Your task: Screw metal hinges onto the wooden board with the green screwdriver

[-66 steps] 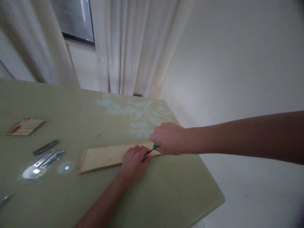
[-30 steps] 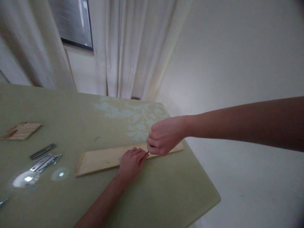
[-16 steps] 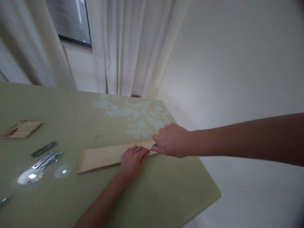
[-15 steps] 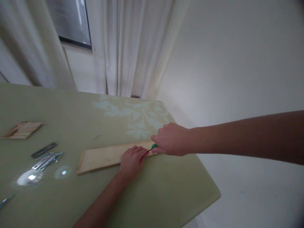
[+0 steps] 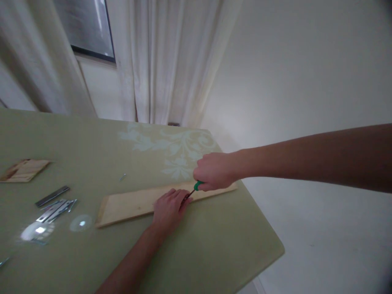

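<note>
A long pale wooden board (image 5: 131, 205) lies flat on the green table (image 5: 92, 151). My left hand (image 5: 170, 208) rests on the board's middle with its fingers curled down at the tip of a screwdriver; whatever it pins there is hidden. My right hand (image 5: 214, 171) is closed around a green-handled screwdriver (image 5: 196, 187), whose thin shaft slants down to my left fingertips on the board.
Several flat metal strips (image 5: 55, 202) lie at the left, with bright light spots beside them. A small wooden piece (image 5: 23, 169) sits at the far left. A lone screw (image 5: 122, 177) lies behind the board. The table's right edge drops off close to the board's end. Curtains hang behind.
My right hand has shifted slightly up and turned on the screwdriver, showing more of the green handle. My left hand stays on the board. The view has drifted a little.
</note>
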The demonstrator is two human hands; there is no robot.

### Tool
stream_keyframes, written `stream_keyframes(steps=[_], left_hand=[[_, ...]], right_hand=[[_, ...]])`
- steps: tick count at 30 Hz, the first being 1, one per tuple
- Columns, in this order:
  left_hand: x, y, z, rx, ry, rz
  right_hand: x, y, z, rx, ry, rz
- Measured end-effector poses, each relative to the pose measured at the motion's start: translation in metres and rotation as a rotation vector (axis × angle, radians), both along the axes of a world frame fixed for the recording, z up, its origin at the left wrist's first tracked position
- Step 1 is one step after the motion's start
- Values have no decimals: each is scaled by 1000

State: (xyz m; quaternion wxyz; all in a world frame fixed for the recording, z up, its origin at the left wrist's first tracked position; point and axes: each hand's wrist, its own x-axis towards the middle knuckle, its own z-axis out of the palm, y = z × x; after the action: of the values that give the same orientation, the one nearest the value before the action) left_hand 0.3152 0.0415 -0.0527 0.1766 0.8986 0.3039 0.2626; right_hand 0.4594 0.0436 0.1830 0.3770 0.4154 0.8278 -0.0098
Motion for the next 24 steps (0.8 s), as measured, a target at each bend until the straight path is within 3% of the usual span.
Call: stream_keyframes(steps=[3, 6, 8, 12, 14, 16, 17, 21, 24], left_hand=[[-1, -1, 2, 4, 18, 4], [-2, 0, 3, -2, -2, -12], [-3, 0, 3, -2, -15, -32], [-4, 1, 3, 3, 5, -27], [-3, 1, 2, -11, 8, -28], [-3, 1, 1, -33, -5, -29], [-3, 1, 0, -43, -9, -27], [-3, 1, -3, -61, 4, -22], [-4, 0, -3, -51, 4, -19]], right_hand=[[-8, -2, -1, -4, 60, -214], [-11, -9, 1, 36, 48, -209], [-9, -13, 4, 56, 44, -1], [-1, -12, 14, -8, 17, 625], [2, -8, 15, -47, -7, 718], [4, -4, 13, -68, -15, 629], [4, -3, 10, -59, -9, 513], [-3, -3, 0, 49, 73, -199], [-17, -6, -3, 78, 109, -445]])
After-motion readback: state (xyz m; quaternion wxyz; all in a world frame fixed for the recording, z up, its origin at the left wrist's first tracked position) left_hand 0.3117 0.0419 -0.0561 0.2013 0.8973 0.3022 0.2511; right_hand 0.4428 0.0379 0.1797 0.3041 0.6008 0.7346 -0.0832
